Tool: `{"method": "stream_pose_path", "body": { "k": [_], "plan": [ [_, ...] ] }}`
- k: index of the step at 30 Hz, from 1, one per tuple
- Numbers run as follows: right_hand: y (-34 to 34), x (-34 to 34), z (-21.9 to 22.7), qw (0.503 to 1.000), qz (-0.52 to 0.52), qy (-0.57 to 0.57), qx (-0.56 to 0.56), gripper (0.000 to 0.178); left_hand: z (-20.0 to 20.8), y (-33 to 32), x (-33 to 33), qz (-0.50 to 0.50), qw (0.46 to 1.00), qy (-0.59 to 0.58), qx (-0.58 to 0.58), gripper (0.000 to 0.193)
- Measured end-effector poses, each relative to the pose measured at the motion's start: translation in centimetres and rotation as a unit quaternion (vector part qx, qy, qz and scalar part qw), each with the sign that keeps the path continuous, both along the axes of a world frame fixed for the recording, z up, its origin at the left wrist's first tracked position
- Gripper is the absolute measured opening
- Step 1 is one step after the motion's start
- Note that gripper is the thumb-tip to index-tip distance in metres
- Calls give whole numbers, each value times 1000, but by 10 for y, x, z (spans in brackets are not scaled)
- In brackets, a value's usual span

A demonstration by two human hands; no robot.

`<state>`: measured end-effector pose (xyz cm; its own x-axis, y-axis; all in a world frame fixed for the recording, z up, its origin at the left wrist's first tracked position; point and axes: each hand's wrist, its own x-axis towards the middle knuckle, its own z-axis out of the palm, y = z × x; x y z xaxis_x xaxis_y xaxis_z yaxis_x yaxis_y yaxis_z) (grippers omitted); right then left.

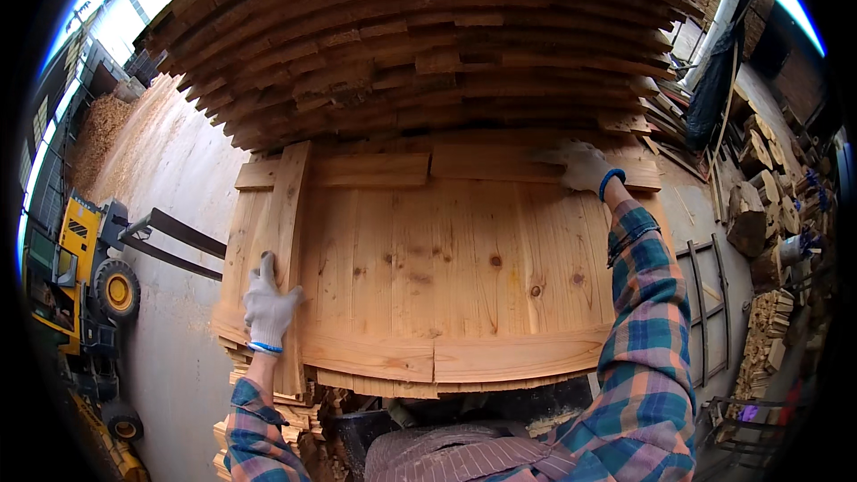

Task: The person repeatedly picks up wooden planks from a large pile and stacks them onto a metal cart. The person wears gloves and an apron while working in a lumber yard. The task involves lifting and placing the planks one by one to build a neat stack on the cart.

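My left hand, in a pale knitted glove, straddles a narrow wooden plank that runs from near to far along the left side. Its thumb is at the plank's right edge, and the fingers are on the other side. My right hand, gloved too, reaches to the far right. Somewhat blurred, its fingers stretch left over a crosswise plank. Beneath lies a layer of knotty, light boards side by side. Two end-to-end planks cross their near end.
Beyond the layer rises a tall stack of darker boards with uneven ends. A yellow forklift-like vehicle stands left, its dark forks pointing at the pile. Farther back is a wood-chip heap. Logs and a metal frame lie right.
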<state>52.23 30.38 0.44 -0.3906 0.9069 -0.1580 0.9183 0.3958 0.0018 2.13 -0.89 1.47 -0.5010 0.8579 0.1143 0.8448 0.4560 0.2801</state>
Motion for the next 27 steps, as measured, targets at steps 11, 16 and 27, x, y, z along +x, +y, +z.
{"method": "stream_pose_path", "body": {
  "k": [11,16,27],
  "plan": [
    [-45,-93,1,980,-115,-158,29,70,10,-1,-9,16,997,-44,-60,85],
    [-151,-227,23,979,24,147,-142,64,17,-10,-42,21,986,-163,-3,86],
    [-254,-433,-13,832,-31,469,-295,76,-39,-17,-210,-29,978,-155,134,96]
  ]
}}
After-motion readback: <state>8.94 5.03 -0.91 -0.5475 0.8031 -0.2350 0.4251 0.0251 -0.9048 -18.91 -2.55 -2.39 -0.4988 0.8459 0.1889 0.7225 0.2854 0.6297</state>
